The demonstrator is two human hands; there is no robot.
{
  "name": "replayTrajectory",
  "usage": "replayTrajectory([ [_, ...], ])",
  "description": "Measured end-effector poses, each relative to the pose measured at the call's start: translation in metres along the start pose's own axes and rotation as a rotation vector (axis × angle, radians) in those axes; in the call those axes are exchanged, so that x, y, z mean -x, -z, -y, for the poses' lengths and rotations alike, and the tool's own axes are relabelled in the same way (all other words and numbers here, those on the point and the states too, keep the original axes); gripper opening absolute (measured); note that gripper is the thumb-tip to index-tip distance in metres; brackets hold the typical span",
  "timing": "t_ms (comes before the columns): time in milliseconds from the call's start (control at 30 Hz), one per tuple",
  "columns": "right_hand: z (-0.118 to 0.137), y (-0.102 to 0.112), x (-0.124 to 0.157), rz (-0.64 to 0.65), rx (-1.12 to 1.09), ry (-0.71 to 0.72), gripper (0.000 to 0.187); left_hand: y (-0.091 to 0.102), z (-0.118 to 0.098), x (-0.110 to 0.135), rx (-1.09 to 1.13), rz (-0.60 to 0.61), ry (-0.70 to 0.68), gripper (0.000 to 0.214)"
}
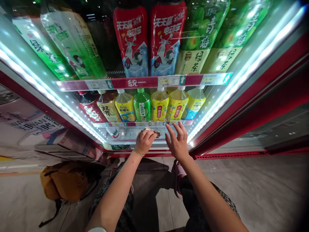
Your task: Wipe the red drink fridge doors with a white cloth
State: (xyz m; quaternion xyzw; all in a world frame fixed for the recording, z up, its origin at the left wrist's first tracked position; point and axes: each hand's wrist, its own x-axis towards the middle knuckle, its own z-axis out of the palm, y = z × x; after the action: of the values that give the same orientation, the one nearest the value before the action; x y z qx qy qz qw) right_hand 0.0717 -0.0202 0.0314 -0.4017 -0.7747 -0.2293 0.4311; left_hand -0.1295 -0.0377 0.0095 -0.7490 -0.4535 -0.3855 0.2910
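My left hand (145,141) is closed on a crumpled whitish cloth or tissue (146,129), with a dark, dirty-looking part by the fingertips. It is over the bottom wire rack (130,133) of a lit drinks fridge. To its right, my right hand (178,139) is open, fingers spread and slightly bent, close to the front edge of the lower shelf (154,123). Whether those fingertips touch the edge I cannot tell. Just beyond both hands stands a row of bottles, among them a green bottle (142,106) and a yellow-labelled bottle (159,106).
An upper shelf (145,82) with price tags carries large green tea bottles (193,42) and red-labelled bottles (135,42). One small bottle (112,131) lies at the rack's left. Bright light strips line both sides. A brown backpack (64,182) rests on the floor at left.
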Motion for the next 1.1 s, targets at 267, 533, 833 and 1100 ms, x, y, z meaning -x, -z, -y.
replayTrajectory([
  [267, 0.024, -0.018, -0.002, 0.042, -0.014, -0.039, 0.068, 0.014, 0.031, 0.020, -0.031, -0.020, 0.103, 0.019],
  [533, 0.047, -0.038, -0.006, 0.053, -0.002, -0.025, 0.067, 0.033, 0.059, 0.032, 0.001, 0.011, 0.117, 0.024],
  [833, 0.069, -0.054, -0.007, 0.033, -0.061, 0.046, 0.072, 0.051, 0.083, 0.047, -0.045, 0.045, 0.155, 0.021],
  [1100, 0.083, -0.063, -0.003, 0.111, -0.060, 0.084, 0.069, 0.081, 0.113, 0.056, -0.076, 0.067, 0.236, 0.027],
])
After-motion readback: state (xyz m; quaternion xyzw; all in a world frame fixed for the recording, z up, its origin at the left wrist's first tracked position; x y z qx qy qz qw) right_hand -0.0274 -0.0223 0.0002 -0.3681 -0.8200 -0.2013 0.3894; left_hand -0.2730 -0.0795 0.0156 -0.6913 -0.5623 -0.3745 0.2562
